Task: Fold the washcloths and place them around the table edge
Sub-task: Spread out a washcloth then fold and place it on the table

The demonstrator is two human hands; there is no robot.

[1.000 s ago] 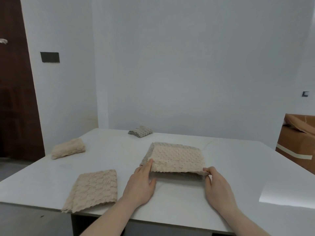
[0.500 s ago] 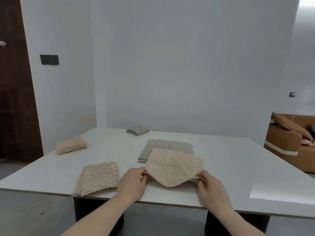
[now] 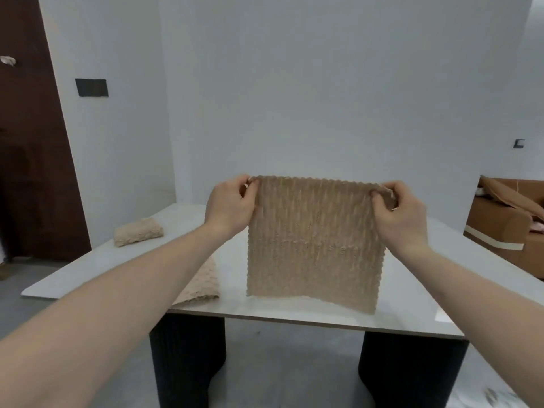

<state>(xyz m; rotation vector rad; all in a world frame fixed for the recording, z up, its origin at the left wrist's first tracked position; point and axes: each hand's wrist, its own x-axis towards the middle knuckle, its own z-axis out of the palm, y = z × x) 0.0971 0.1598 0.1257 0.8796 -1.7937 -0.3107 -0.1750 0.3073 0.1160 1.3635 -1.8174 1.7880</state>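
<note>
Beige washcloth point(image 3: 315, 245) now hangs unfolded at frame centre, lifted off the worktop point(image 3: 412, 319); my left hand point(image 3: 229, 207) and right hand point(image 3: 400, 219) each pinch a top corner, so folding can begin.

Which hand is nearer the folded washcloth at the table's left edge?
Left. The left hand pinches the held washcloth's upper left corner, to the right of and above the folded washcloth. The right hand pinches the opposite corner, farther right.
</note>
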